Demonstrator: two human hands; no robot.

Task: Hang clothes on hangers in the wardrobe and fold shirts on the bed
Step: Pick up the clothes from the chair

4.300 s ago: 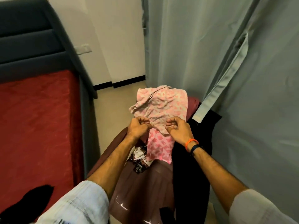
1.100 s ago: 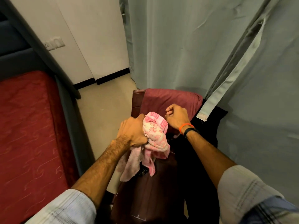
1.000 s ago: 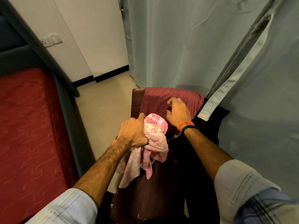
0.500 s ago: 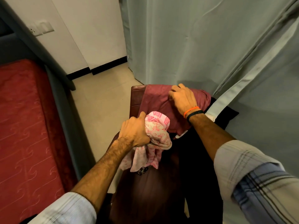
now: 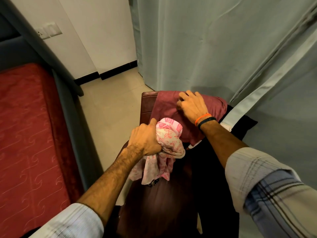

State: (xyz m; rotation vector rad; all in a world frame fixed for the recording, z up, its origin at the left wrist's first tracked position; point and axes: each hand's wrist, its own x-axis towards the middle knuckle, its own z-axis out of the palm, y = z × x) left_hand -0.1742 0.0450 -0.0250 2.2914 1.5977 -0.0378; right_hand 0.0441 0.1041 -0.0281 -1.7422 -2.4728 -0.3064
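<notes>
1. Your left hand (image 5: pixel 145 140) is balled into a fist round the pink cloth (image 5: pixel 167 143), thumb up along its top edge; the bunched part sticks out to the right of your knuckles and loose ends hang down below the fist.
2. The pink cloth is held in the air over the chair (image 5: pixel 149 103), just in front of the maroon shirt (image 5: pixel 171 107) and overlapping its near edge in this view; you cannot tell whether the two touch.
3. Your right hand (image 5: pixel 192 105) lies on top of the maroon shirt, fingers bent and their tips digging into the fabric; whether they have pinched up a fold cannot be told.
4. That wrist carries an orange band (image 5: pixel 202 117) and a dark band (image 5: pixel 206 121) side by side.
5. The maroon shirt is draped over the chair's back, beside a black garment (image 5: pixel 211 177) that hangs down the right side.
6. A small dark patterned piece (image 5: pixel 153 182) peeks out under the pink cloth's hanging ends.
7. The bed (image 5: pixel 29 134), with its red cover, runs along your left, well apart from the chair.
8. A grey curtain (image 5: pixel 197 45) hangs just behind the chair.
</notes>
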